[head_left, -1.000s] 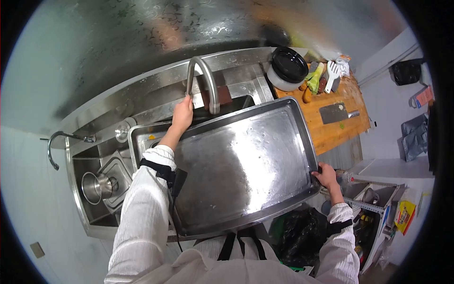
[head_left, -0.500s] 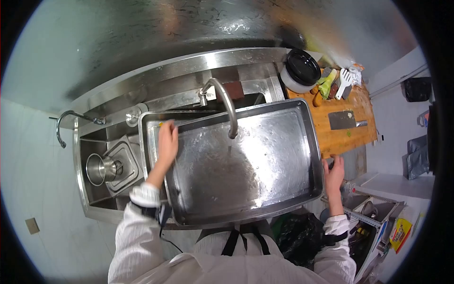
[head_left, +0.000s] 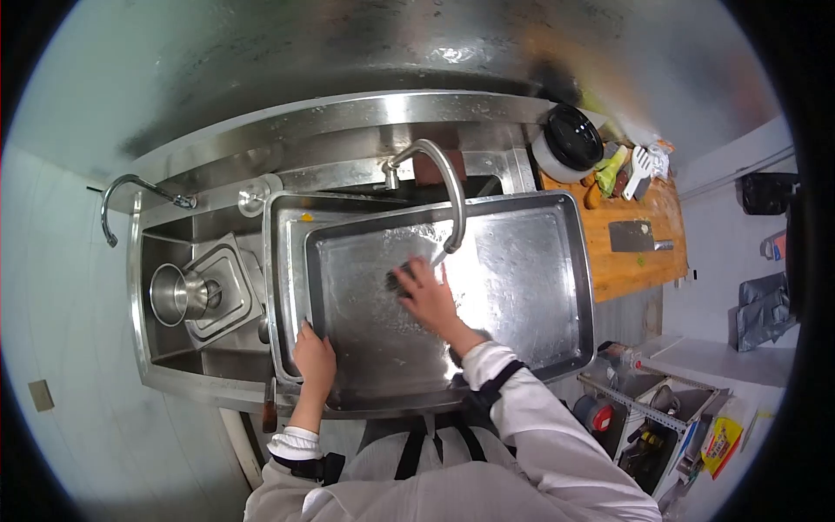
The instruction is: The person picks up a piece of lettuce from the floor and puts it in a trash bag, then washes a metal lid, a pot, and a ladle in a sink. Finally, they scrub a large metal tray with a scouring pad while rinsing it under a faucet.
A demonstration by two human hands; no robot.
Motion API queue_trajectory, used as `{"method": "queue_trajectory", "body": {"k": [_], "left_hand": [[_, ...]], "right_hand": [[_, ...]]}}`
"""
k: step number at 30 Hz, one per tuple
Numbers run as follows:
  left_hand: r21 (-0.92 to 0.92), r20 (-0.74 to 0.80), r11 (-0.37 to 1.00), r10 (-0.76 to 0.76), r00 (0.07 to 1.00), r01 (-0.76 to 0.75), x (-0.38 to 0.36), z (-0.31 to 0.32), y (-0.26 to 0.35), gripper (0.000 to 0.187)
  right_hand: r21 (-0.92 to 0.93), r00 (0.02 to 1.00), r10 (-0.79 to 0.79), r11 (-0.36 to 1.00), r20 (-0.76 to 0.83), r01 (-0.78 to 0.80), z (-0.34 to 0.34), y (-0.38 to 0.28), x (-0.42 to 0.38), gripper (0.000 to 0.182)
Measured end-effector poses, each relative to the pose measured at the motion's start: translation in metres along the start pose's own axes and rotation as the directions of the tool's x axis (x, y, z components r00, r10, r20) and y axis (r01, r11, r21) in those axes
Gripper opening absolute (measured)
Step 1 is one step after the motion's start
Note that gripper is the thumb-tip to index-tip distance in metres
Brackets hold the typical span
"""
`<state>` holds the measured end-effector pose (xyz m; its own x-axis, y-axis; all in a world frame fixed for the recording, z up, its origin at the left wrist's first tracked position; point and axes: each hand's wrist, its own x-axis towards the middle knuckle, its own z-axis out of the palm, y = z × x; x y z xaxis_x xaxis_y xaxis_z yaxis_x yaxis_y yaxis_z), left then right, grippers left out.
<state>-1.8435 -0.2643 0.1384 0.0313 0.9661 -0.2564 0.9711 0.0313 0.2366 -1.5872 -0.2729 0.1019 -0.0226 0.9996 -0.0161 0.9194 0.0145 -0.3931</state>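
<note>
A large shallow metal baking tray lies across the sink under the curved faucet. My left hand is closed on the tray's left rim, near the front corner. Inside the tray, my right hand presses a dark scouring pad against the wet bottom, its fingers slightly blurred. What looks like a thin stream of water runs from the spout beside that hand. Beneath the tray, a second metal tray shows at the left, with a small orange scrap on it.
A left basin holds a metal pot and a rectangular lid. A second faucet arches over it. On the right, a wooden board bears a cleaver, a white spatula and a black-lidded container.
My right hand has moved from outside the tray's right edge into its middle with the dark pad. My left hand has slid down the left rim toward me. The view has shifted slightly.
</note>
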Motion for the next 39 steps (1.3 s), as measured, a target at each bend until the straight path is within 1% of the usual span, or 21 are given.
{"method": "queue_trajectory", "body": {"k": [2,3,5,6,7,8,11,14,16,18,20,21,22,24,26,28,32,34,36,38,39], "left_hand": [[-0.023,-0.027,1.0,0.006,1.0,-0.006,0.002,0.002,-0.008,0.045],[-0.088,0.02,0.996,0.0,1.0,0.002,0.003,0.002,-0.013,0.039],[-0.152,0.081,0.988,0.011,0.997,0.001,0.005,0.001,-0.016,0.033],[-0.191,0.09,0.982,0.006,0.996,0.011,0.005,0.0,-0.015,0.029],[-0.229,0.1,0.973,0.001,0.995,0.022,0.005,0.0,-0.014,0.024],[-0.233,0.109,0.972,0.005,0.994,0.02,0.004,0.007,-0.016,0.024],[-0.313,0.017,0.949,-0.023,1.0,0.028,0.003,0.022,-0.021,0.02],[-0.402,-0.04,0.915,-0.055,0.998,0.035,0.003,0.018,-0.012,0.017],[-0.365,-0.042,0.93,-0.063,0.997,0.043,0.009,0.02,-0.012,0.017],[-0.388,-0.076,0.922,-0.038,0.996,0.006,0.011,0.023,-0.018,0.018],[-0.487,-0.061,0.874,-0.039,0.997,0.004,0.014,0.016,-0.017,0.02],[-0.461,0.032,0.882,-0.091,0.995,0.096,0.016,0.011,-0.017,0.02],[-0.454,0.029,0.885,-0.098,0.995,0.1,0.018,0.008,-0.018,0.02],[-0.426,-0.042,0.904,-0.065,0.997,0.041,0.021,0.003,-0.015,0.02],[-0.374,-0.061,0.926,-0.072,0.996,0.044,0.027,-0.012,0.007,0.024],[-0.249,-0.289,0.95,0.116,0.95,-0.191,0.044,-0.025,0.038,0.034],[-0.382,-0.41,0.758,0.374,0.832,-0.529,0.123,-0.037,0.109,0.038],[-0.349,-0.452,0.676,0.485,0.748,-0.649,0.171,-0.033,0.142,0.034],[-0.435,-0.296,0.642,0.56,0.774,-0.631,0.211,-0.017,0.16,0.031],[-0.264,-0.174,0.778,0.543,0.821,-0.57,0.233,-0.004,0.168,0.026],[-0.266,-0.079,0.849,0.453,0.888,-0.457,0.239,-0.001,0.172,0.026]], "right_hand": [[-0.056,0.994,-0.094,0.994,-0.061,0.09,0.009,-0.011,0.021,0.053],[-0.06,0.994,-0.092,0.994,-0.062,0.088,0.014,0.0,0.031,0.053],[0.195,0.933,0.285,0.95,-0.218,-0.245,0.02,0.043,0.05,0.04],[-0.036,0.924,0.194,0.975,-0.33,-0.217,0.005,0.072,0.047,0.033],[-0.134,0.917,0.316,0.925,-0.243,-0.355,-0.025,0.089,0.04,0.045],[-0.343,0.904,0.244,0.865,-0.351,-0.367,-0.044,0.105,0.024,0.049],[-0.326,0.816,0.409,0.77,-0.409,-0.549,-0.083,0.14,-0.012,0.055],[-0.242,0.889,0.358,0.871,-0.286,-0.428,-0.065,0.122,-0.036,0.052],[-0.134,0.987,0.141,0.982,0.07,-0.131,-0.034,0.091,-0.042,0.053],[-0.141,0.985,-0.142,0.978,0.1,0.155,-0.032,0.034,-0.054,0.057],[-0.039,0.985,-0.128,0.99,0.117,0.133,-0.027,0.044,-0.057,0.061],[-0.061,0.996,-0.014,0.998,0.093,0.02,-0.033,0.055,-0.062,0.061],[-0.085,0.993,0.103,0.992,0.057,-0.098,-0.042,0.066,-0.066,0.061],[-0.054,0.977,0.187,0.98,-0.098,-0.193,-0.061,0.088,-0.087,0.063],[-0.066,0.98,0.18,0.98,-0.084,-0.186,-0.065,0.096,-0.104,0.063],[-0.081,0.983,0.168,0.981,-0.073,-0.174,-0.066,0.097,-0.112,0.064],[-0.09,0.98,0.181,0.978,-0.08,-0.188,-0.063,0.102,-0.11,0.064],[-0.078,0.982,0.182,0.98,-0.053,-0.185,-0.066,0.099,-0.11,0.065],[-0.078,0.98,0.186,0.979,-0.067,-0.191,-0.065,0.102,-0.111,0.066],[-0.075,0.978,0.195,0.977,-0.076,-0.2,-0.063,0.103,-0.111,0.066],[-0.053,0.978,0.195,0.979,-0.074,-0.199,-0.064,0.104,-0.11,0.065]]}}
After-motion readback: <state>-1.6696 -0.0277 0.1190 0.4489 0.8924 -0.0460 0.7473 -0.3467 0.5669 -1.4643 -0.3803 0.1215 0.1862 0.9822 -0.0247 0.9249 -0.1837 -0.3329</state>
